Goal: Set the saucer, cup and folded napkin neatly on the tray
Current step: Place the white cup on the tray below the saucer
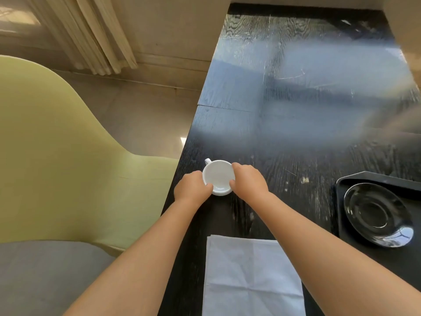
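A white cup (218, 175) stands upright on the dark wooden table near its left edge, handle pointing away to the upper left. My left hand (192, 187) grips its left side and my right hand (248, 181) grips its right side. A glossy black saucer (378, 214) lies on the black tray (373, 177) at the right. The pale folded napkin (252, 279) lies flat on the table close to me, between my forearms.
The dark table (307, 99) stretches away from me, with its left edge running beside the cup. A yellow-green chair (57, 156) with a grey seat cushion (45, 277) stands to the left. Curtains (98, 30) hang at the back left.
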`<state>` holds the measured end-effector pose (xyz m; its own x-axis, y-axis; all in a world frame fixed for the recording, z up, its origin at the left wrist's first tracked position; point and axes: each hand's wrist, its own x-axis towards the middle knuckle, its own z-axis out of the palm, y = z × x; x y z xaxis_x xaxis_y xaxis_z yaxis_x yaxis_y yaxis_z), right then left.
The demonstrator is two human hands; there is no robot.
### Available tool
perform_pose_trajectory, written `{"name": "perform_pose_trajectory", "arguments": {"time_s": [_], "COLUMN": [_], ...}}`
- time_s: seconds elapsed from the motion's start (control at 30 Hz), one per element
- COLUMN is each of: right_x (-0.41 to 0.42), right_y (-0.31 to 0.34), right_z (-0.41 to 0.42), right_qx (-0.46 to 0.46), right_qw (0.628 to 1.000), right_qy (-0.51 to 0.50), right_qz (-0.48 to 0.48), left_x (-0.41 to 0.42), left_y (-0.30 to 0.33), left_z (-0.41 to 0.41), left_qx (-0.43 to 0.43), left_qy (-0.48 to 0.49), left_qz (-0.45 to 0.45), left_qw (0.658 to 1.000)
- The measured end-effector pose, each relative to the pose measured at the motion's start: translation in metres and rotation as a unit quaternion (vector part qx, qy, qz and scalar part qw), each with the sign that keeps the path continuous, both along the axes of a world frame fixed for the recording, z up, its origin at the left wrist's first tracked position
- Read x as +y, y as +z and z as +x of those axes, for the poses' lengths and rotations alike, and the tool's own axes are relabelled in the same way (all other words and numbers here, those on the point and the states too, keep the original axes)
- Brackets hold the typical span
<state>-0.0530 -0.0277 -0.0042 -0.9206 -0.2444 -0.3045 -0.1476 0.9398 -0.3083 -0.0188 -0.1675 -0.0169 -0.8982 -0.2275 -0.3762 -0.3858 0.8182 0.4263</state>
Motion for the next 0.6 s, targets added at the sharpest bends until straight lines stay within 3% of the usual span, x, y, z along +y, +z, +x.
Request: {"name": "perform_pose_trajectory", "arguments": {"time_s": [0.1,0.2,0.4,0.6], "right_x": [0.002,0.01,0.064,0.164], "right_y": [0.0,-0.002,0.009,0.047], "right_z": [0.005,0.013,0.046,0.098], "right_qx": [-0.02,-0.019,0.004,-0.069], "right_qw": [0.997,0.991,0.964,0.918], "right_qy": [-0.059,-0.098,-0.178,-0.259], "right_qz": [-0.055,-0.088,-0.197,-0.291], "left_x": [0.007,0.014,0.054,0.137], "left_y": [-0.003,0.0,0.018,0.053], "left_z": [0.002,0.01,0.029,0.059], "left_qx": [0.004,0.006,0.049,0.061], "left_qy": [0.081,0.114,0.08,-0.035], "left_qz": [0.138,0.205,0.218,0.202], "left_qw": [0.987,0.972,0.971,0.977]}}
